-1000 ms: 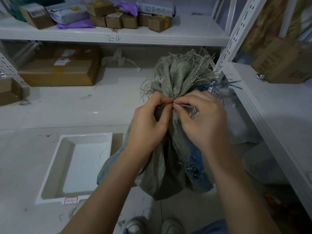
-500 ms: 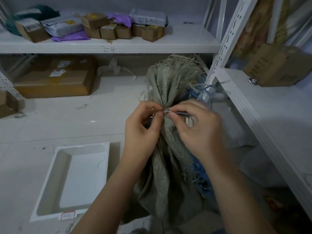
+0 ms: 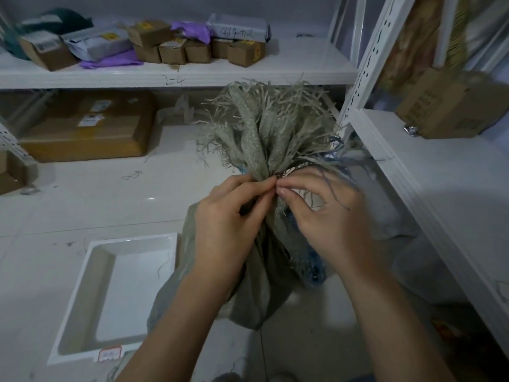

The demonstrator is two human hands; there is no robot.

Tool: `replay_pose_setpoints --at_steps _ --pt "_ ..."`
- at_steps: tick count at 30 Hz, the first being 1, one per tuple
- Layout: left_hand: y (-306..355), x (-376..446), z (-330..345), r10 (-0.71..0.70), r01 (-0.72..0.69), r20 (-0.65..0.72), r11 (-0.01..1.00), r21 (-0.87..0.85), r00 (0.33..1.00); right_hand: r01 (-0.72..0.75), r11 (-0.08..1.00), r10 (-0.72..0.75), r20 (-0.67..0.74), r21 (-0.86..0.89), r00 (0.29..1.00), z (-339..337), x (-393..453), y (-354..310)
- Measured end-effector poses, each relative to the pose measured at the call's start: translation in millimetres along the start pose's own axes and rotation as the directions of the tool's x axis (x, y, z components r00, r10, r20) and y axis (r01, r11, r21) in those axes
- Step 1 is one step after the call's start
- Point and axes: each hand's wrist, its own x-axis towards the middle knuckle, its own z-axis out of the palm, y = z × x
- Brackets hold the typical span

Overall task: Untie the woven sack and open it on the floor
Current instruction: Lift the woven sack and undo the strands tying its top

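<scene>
A grey-green woven sack (image 3: 264, 293) stands on the floor in the middle of the view, its neck bunched and its frayed top (image 3: 270, 122) fanning upward, with blue threads on its right side. A thin tie (image 3: 292, 168) runs around the neck. My left hand (image 3: 228, 232) and my right hand (image 3: 327, 224) meet at the neck, thumbs and forefingers pinching the tie where it crosses the front. The knot itself is hidden by my fingertips.
A white shallow tray (image 3: 82, 307) lies on the floor to the left. A white shelf rack (image 3: 440, 194) runs along the right. Behind stands a shelf (image 3: 176, 75) with small cartons and parcels, and a large carton (image 3: 85, 130) sits below it.
Both hands stay pinched at the sack's neck; the fingertips have shifted slightly on the tie. The camera has tilted, so the sack sits lower in view.
</scene>
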Motion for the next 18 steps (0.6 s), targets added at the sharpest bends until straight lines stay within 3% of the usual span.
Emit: replay_pose_setpoints --at_steps 4,10,18 --pt "0.3 1.2 -1.5 -0.010 0.009 -0.018 1.000 -0.027 1.000 -0.025 1.000 0.025 0.007 0.007 1.000 -0.2 0.4 -3.0" --pt "16.0 1.9 1.2 -0.290 0.259 -0.040 0.901 -0.347 0.956 -0.048 0.999 0.047 0.006 0.026 0.999 -2.7 5.1 -8.0" --pt "12.5 6.2 1.8 -0.280 0.285 0.080 0.846 -0.451 0.957 0.008 1.000 -0.008 0.000 0.002 1.000 -9.3 4.9 -0.7"
